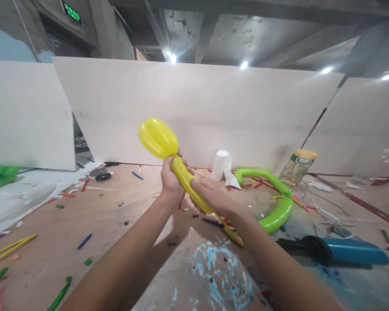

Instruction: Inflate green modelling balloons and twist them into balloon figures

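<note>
A yellow modelling balloon (184, 172) is held in both hands, above the middle of the work surface. Its upper end is twisted into a bulb of rounded lobes, tilted up to the left. My left hand (171, 176) is closed around the neck just under the bulb. Lower down, my right hand (209, 192) wraps the straight inflated length. Past the right hand hangs the thin uninflated yellow tail. To the right lies a green balloon (277, 216), bent in a curve with a twist in it.
A blue hand pump (353, 251) lies at right. Behind stand a paper roll (220, 165), a yellow-lidded container (297, 167) and a clear bottle (372, 170). Balloon scraps (84, 241) litter the surface; a green balloon cluster (1, 175) is far left. A white panel (194, 112) closes off the back.
</note>
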Tool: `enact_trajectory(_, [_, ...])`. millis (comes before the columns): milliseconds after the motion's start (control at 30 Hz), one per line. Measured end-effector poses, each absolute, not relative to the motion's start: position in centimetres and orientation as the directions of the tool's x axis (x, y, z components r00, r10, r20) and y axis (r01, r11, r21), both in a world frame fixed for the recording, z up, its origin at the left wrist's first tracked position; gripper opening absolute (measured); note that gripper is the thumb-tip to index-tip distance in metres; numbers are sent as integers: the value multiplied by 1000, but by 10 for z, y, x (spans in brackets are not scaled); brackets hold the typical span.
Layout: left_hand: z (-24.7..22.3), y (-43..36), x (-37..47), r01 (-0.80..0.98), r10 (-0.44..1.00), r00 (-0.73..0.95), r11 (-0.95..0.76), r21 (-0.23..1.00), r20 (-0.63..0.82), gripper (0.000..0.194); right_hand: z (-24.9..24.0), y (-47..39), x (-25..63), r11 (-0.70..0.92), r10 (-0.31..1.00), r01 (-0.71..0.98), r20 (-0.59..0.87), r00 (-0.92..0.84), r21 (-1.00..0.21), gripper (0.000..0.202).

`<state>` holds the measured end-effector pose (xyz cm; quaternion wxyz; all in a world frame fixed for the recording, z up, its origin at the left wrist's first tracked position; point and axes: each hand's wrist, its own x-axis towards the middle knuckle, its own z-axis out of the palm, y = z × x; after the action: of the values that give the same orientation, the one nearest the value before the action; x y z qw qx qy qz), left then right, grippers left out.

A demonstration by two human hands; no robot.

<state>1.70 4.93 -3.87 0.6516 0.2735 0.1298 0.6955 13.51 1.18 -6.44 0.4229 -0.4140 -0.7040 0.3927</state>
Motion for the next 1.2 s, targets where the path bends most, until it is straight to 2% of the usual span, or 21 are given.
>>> enact_trajectory(100, [-41,51,18,-877,988,-73,-127,464,134,15,-66,10,123,262,939,286,175,-296,-922,45])
enact_trajectory(233, [-41,50,18,-900,994,-102,-113,421,48,14,-71,11,114,386,918,382,308,-250,-840,39])
enact_trajectory(367, [-43,50,20,-890,995,-97,-89,446,5,14,-76,15,114,483,875,446,419,-241,-753,32])
enact_trajectory(567, [-47,53,22,-878,996,-83,-67,473,-13,13,-82,20,113,514,857,509,434,-278,-690,25])
enact_trajectory(900, [-56,62,31,-868,996,-83,-64,493,-15,12,-81,22,117,438,892,638,392,-224,-633,24])
enact_trajectory(1200, [-59,65,29,-849,998,-55,-37,527,-18,14,-89,28,113,404,904,657,389,-179,-636,34])
